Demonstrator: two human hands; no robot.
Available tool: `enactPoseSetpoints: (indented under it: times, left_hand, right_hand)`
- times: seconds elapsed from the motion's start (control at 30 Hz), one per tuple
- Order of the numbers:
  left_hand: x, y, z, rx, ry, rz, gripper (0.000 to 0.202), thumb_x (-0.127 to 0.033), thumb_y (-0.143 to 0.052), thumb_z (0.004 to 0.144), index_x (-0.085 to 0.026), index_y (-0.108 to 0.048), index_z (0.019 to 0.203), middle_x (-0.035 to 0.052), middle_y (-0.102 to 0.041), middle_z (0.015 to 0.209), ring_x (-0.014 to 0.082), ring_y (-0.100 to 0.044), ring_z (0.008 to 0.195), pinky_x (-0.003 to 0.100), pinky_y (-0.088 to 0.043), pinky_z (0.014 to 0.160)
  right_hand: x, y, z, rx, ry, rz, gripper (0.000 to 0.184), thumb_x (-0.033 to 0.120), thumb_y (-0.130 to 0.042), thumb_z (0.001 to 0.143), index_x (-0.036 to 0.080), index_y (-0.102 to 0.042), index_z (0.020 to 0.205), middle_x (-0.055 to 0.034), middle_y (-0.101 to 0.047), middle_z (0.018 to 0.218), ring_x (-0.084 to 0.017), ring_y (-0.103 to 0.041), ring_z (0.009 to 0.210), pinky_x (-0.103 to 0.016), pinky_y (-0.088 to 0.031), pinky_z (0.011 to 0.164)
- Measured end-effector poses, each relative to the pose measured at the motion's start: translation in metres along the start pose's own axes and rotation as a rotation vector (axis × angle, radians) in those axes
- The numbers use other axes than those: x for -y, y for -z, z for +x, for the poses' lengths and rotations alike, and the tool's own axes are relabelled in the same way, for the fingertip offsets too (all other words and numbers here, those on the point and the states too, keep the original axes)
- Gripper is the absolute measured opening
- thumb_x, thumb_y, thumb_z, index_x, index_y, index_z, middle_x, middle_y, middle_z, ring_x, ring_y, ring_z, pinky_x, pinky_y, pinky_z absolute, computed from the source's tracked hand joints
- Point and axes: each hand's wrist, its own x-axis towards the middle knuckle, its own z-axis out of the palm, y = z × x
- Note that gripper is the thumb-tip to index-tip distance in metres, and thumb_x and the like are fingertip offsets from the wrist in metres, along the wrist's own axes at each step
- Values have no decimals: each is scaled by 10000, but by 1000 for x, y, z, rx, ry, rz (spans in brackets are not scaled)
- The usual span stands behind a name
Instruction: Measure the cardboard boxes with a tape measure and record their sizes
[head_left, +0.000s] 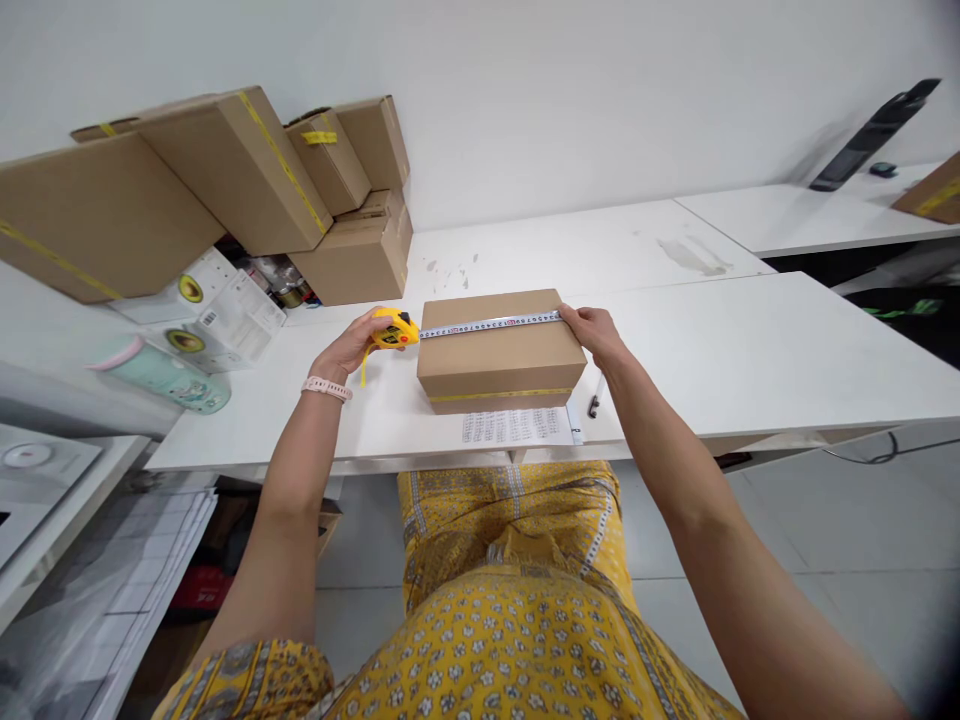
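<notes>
A brown cardboard box (pixel 499 358) sealed with yellow tape sits on the white table (pixel 750 350) in front of me. My left hand (pixel 352 343) grips a yellow tape measure case (pixel 396 329) at the box's left edge. The white tape blade (pixel 491 324) stretches across the top of the box. My right hand (pixel 596 331) pinches the blade's end against the box's right top edge. A printed sheet of paper (pixel 517 426) lies under the box's front, and a dark pen (pixel 595 403) rests just right of the box.
Several cardboard boxes (pixel 240 170) are stacked at the back left against the wall, above white product boxes (pixel 214 310) and a pale green bottle (pixel 169 375) lying on its side. A second white table (pixel 810 215) stands far right with a dark device on it.
</notes>
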Motion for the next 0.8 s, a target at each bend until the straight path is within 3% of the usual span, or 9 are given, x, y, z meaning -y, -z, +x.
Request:
enactPoseSetpoints:
  times: [0.13, 0.27, 0.37, 0.43, 0.5, 0.57, 0.63, 0.73, 0.8]
  left_hand:
    - [-17, -5, -11, -24, -36, 29, 407, -399, -839, 718, -172, -646, 995, 92, -762, 1012, 237, -731, 901, 350, -600, 786]
    - [-33, -29, -59, 33, -66, 16, 429, -332, -853, 728, -192, -611, 1053, 94, -760, 1048, 232, -737, 888, 368, -589, 837]
    - [-14, -75, -112, 266, 54, -169, 534, -336, -872, 725, -227, -595, 1168, 129, -731, 1147, 225, -727, 834, 367, -609, 747]
    - [10, -117, -142, 508, 159, -385, 755, -389, -909, 673, -280, -560, 1333, 160, -654, 1318, 227, -716, 877, 396, -624, 763]
    - [33, -159, -160, 586, 199, -518, 878, -384, -937, 629, -327, -540, 1409, 136, -577, 1420, 213, -696, 942, 420, -618, 848]
    - [45, -192, -164, 537, 133, -586, 835, -438, -926, 640, -333, -582, 1393, 120, -503, 1489, 207, -675, 957, 411, -623, 845]
    - [44, -211, -155, 418, 43, -609, 755, -510, -895, 667, -308, -633, 1346, 117, -457, 1530, 252, -640, 1050, 417, -628, 841]
    - [32, -216, -136, 307, -7, -626, 675, -570, -845, 704, -265, -681, 1283, 136, -553, 1420, 306, -604, 1123, 430, -635, 810]
    - [28, -213, -128, 279, 11, -641, 642, -568, -824, 725, -248, -693, 1267, 138, -628, 1285, 286, -646, 1033, 414, -630, 775]
  right_hand:
    - [2, 1, 5, -136, 69, -88, 362, 551, -670, 841, 232, -544, 726, -52, -624, 759, -229, -589, 829, -346, -486, 717]
    - [17, 10, 6, -186, 206, 80, 397, 612, -556, 912, 234, -534, 793, -50, -645, 870, -196, -599, 887, -328, -507, 787]
    - [35, 10, 6, -172, 369, 164, 413, 630, -505, 941, 234, -565, 838, -46, -668, 950, -185, -609, 972, -320, -496, 857]
    - [47, 2, 6, -30, 446, 135, 387, 595, -557, 923, 222, -611, 835, -52, -689, 963, -198, -611, 982, -335, -482, 881]
    - [60, -11, 9, 157, 472, 51, 352, 541, -587, 909, 205, -652, 831, -65, -708, 992, -210, -613, 960, -348, -473, 880]
    - [71, -25, 15, 276, 473, -68, 322, 496, -573, 915, 198, -675, 847, -80, -716, 1076, -223, -613, 972, -358, -468, 885]
    - [79, -38, 24, 299, 453, -188, 309, 472, -554, 925, 199, -687, 870, -95, -712, 1153, -246, -610, 1011, -375, -462, 908]
    - [83, -53, 42, 258, 382, -345, 307, 459, -549, 930, 196, -689, 856, -121, -726, 1109, -279, -604, 1039, -404, -450, 942]
    - [79, -60, 53, 207, 374, -431, 303, 463, -567, 921, 204, -676, 809, -129, -732, 1035, -289, -602, 1045, -404, -439, 951]
